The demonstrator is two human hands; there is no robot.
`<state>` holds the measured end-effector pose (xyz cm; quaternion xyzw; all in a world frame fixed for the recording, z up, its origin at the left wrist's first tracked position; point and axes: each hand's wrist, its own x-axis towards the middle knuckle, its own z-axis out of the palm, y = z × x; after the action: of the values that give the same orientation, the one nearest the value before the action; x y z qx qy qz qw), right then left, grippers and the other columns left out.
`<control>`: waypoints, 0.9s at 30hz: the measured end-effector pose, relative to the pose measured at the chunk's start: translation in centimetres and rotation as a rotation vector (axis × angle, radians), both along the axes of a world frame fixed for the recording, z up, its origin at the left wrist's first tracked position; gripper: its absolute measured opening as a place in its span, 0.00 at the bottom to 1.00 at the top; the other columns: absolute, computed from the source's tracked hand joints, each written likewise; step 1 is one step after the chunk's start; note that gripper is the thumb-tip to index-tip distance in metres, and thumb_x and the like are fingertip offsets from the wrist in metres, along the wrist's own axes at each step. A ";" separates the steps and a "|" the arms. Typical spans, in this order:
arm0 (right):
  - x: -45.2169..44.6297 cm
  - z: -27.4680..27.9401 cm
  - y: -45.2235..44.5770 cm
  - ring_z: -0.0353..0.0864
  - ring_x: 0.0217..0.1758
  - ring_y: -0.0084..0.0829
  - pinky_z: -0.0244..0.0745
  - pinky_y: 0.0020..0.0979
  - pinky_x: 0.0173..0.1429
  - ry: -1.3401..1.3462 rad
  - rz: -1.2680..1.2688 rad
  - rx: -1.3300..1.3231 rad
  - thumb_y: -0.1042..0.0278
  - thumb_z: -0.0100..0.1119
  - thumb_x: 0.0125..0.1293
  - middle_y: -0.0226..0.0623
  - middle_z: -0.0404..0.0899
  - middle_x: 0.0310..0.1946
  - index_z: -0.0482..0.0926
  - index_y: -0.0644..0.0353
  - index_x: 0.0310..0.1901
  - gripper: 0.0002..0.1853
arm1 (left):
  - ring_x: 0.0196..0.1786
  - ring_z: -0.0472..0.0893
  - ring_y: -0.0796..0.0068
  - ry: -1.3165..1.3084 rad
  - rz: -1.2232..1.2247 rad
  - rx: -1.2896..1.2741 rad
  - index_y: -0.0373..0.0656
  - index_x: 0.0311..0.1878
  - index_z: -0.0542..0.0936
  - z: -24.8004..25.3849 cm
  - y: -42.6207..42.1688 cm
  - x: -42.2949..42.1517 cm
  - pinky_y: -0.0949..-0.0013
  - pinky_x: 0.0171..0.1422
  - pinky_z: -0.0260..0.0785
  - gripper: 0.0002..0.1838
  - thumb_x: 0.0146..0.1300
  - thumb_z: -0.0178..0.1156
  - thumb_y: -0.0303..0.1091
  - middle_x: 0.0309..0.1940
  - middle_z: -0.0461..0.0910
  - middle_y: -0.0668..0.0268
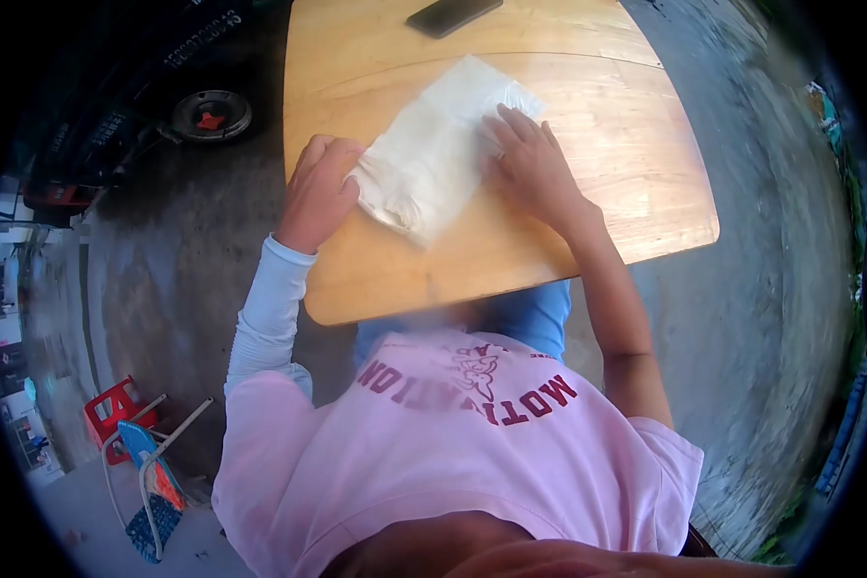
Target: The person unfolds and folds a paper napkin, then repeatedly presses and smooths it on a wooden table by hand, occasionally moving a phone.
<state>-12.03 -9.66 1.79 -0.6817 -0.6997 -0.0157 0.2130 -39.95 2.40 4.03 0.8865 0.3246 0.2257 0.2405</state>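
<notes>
A crumpled, whitish, cloth-like or plastic packet (429, 144) lies flat and slanted on the wooden table (626, 183). At the packet's left edge is my left hand (320, 193), its fingers curled and closed on the edge, with a pale blue sleeve below the wrist. My right hand (532, 162) rests on the packet's right side, fingers stretched out and slightly apart, palm down. Part of the packet under the right fingers is hidden and a little blurred.
A dark phone-like object (453, 14) lies at the table's far edge. A dark vehicle with a wheel (212, 116) stands at the upper left. At the lower left are a red stool (116, 416) and a metal-framed chair (149, 482) on the floor.
</notes>
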 end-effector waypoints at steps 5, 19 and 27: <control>-0.9 0.4 -1.8 0.58 0.77 0.42 0.50 0.54 0.78 -0.093 0.218 -0.142 0.66 0.48 0.68 0.42 0.63 0.72 0.69 0.58 0.66 0.24 | 0.57 0.77 0.55 0.124 -0.298 0.008 0.38 0.48 0.76 1.6 -0.5 -1.4 0.64 0.61 0.69 0.18 0.51 0.55 0.16 0.53 0.75 0.58; -6.8 2.1 -4.0 0.74 0.59 0.52 0.71 0.43 0.58 0.395 0.285 -0.210 0.62 0.61 0.65 0.59 0.73 0.56 0.63 0.57 0.69 0.32 | 0.46 0.82 0.64 -0.038 -0.273 -0.089 0.36 0.44 0.78 5.8 -0.5 0.0 0.69 0.53 0.71 0.05 0.67 0.58 0.24 0.41 0.82 0.58; -2.7 4.6 -0.9 0.84 0.43 0.48 0.79 0.40 0.49 0.827 -0.028 -0.032 0.71 0.59 0.66 0.52 0.82 0.42 0.67 0.61 0.63 0.24 | 0.43 0.80 0.73 -0.188 -0.274 -0.159 0.37 0.51 0.77 4.4 5.8 7.9 0.71 0.52 0.72 0.11 0.70 0.59 0.30 0.39 0.81 0.63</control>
<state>-14.69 -10.54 6.41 -0.6434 -0.5460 0.2674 0.4652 -32.02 8.16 8.43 0.8757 0.1937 0.2462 0.3675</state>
